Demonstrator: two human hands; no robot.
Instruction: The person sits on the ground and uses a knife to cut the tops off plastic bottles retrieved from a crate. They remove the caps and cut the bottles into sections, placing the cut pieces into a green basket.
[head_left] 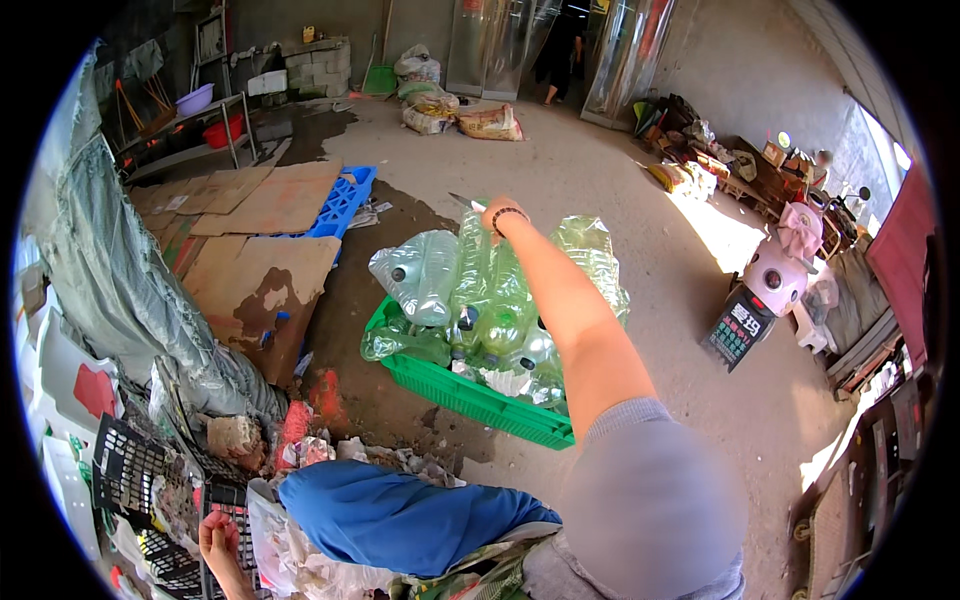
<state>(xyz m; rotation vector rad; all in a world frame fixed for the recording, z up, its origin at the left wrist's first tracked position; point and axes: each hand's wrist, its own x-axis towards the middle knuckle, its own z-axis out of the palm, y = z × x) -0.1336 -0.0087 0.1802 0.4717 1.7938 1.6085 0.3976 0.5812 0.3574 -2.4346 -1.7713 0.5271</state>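
Grey sleeve (628, 414) foremost; right hand (496, 214) beyond it, closed on a slim pointed object (461, 200). Just below that grip, clear plastic bottles (503, 325) crowding a green crate (470, 400). Left hand (218, 541) well apart, near black lattice crates (128, 464); its grip I can't tell.

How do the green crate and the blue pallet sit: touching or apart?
Apart. The head view shows a strip of dark floor between the green crate and the blue pallet.
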